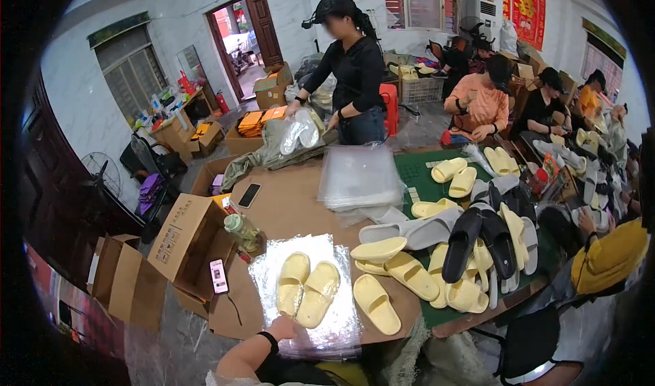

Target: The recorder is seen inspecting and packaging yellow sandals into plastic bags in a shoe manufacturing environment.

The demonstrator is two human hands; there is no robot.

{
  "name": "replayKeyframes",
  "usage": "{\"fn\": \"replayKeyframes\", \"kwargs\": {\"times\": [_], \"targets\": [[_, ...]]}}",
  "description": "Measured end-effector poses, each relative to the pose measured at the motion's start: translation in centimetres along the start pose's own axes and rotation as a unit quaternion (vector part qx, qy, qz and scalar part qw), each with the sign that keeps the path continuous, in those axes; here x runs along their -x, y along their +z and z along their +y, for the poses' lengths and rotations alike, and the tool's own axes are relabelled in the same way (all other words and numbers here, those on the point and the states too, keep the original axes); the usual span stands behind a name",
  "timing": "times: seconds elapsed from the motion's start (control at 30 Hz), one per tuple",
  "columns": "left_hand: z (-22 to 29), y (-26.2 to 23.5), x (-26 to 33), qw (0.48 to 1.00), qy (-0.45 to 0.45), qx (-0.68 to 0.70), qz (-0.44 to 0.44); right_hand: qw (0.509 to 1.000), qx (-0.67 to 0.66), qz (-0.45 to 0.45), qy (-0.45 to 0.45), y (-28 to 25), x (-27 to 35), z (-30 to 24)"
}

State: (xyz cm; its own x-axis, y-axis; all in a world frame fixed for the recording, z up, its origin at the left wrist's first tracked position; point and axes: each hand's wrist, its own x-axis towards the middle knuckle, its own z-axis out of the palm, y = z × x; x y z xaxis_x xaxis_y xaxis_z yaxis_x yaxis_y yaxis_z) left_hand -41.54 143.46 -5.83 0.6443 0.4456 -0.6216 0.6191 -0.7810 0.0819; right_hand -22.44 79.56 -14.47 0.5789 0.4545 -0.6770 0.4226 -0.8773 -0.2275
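Observation:
My left hand (282,327) reaches in from the lower edge, a dark band round its wrist. Its fingers are closed at the near edge of a clear plastic bag (292,294), by the heel of a slipper. A pair of pale yellow slippers (318,296) lies side by side under the shiny film, on a stack of clear bags (344,318). Just right of the stack is a single yellow slipper (376,305). My right hand is out of view.
A heap of yellow, grey and black slippers (458,244) covers the table's right side. To the left stand a green bottle (240,229), a phone (218,277) and an open carton (184,239). Opposite, a person (355,72) handles bagged slippers beside more plastic bags (360,176).

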Motion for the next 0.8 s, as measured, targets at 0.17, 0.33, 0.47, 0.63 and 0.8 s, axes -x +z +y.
{"fn": "replayKeyframes", "kwargs": {"times": [0.17,0.33,0.47,0.63,0.8], "targets": [[-0.9,2.3,-1.2,0.998,0.034,-0.039,0.018,0.998,-0.054,0.003,0.016,1.9,0.7,0.6],[-0.1,3.4,-4.1,0.985,0.031,-0.15,-0.079,0.988,-0.153,0.016,0.021,6.1,-1.0,-2.6],[1.6,-0.6,-6.7,0.97,0.108,-0.212,-0.038,0.96,-0.269,0.028,0.071,12.0,-0.5,-6.9],[9.0,-8.0,-15.9,0.911,0.222,-0.344,-0.044,0.877,-0.442,0.058,0.18,18.4,-0.5,-15.8],[16.3,-9.4,-24.2,0.86,0.296,-0.413,-0.044,0.795,-0.549,0.077,0.246,20.8,-4.9,-20.3]]}}
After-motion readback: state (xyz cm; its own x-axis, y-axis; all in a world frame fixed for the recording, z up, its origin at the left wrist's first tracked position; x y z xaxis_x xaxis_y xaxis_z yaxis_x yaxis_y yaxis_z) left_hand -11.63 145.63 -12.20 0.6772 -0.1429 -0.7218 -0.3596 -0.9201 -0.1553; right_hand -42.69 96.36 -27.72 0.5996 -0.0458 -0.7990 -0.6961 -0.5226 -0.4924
